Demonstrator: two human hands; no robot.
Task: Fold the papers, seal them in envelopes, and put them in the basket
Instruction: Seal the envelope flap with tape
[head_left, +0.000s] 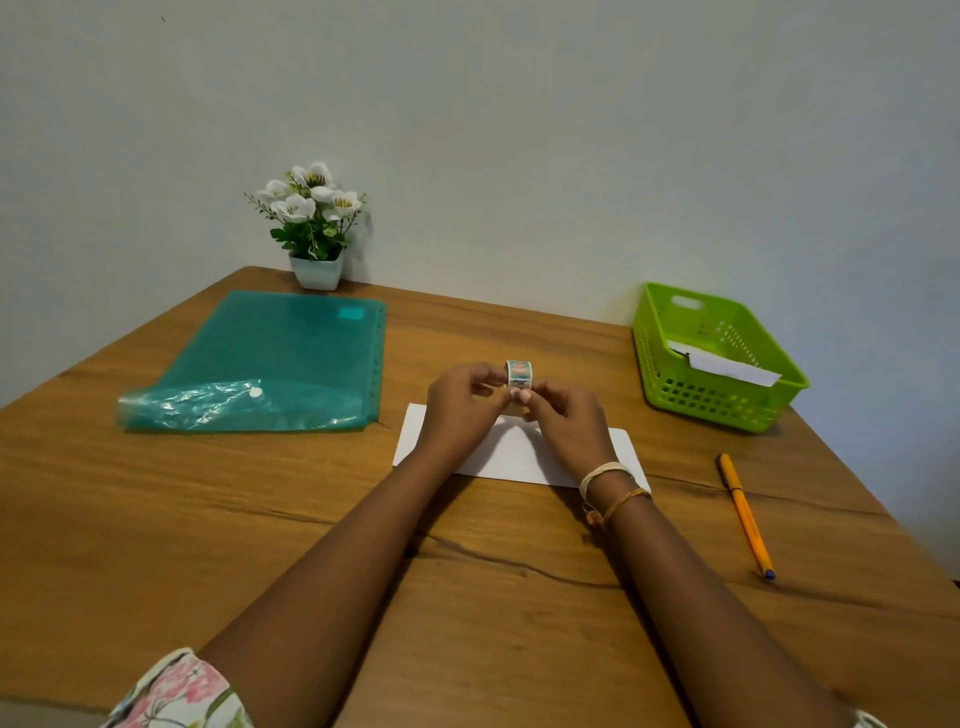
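Observation:
A white envelope (511, 452) lies flat on the wooden table (208, 519) in front of me, partly under my hands. Just above it, both hands hold a small roll of patterned tape (519, 374). My left hand (460, 402) pinches the roll from the left. My right hand (563, 415) pinches it from the right, thumb near its lower edge. A green plastic basket (670, 389) stands at the back right with one white envelope (727, 364) leaning inside it.
A teal plastic folder (280, 358) lies at the back left. Behind it, a white pot of white flowers (314, 223) stands by the wall. To the right of the envelope, near the table's right edge, lies an orange pen (745, 514).

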